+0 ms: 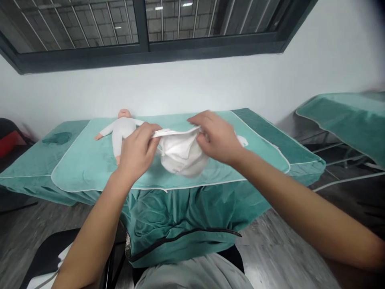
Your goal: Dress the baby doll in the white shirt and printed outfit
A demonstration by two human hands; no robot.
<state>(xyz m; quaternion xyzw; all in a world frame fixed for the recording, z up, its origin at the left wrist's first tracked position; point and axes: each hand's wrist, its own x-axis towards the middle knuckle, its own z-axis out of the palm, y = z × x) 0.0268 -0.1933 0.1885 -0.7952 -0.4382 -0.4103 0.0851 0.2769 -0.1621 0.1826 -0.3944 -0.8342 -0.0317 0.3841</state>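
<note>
My left hand (140,146) pinches the left end of the rim of a small white baby hat (183,154), thumb against fingers. At the other end, my right hand (215,136) grips the rim. Between both hands the rim is stretched almost straight, and the rounded, slightly blurred fabric hangs below it, above the green bed. Behind my left hand a baby doll (123,130) in a white outfit lies on its back, partly covered by that hand. A small white item (242,141) lies beyond my right wrist; its kind is unclear.
A light green mat (81,160) covers the middle of the darker green bed (300,150) against the wall. A barred window (147,40) is above. Another green-covered bed (349,120) stands at right, a black chair (45,249) at lower left.
</note>
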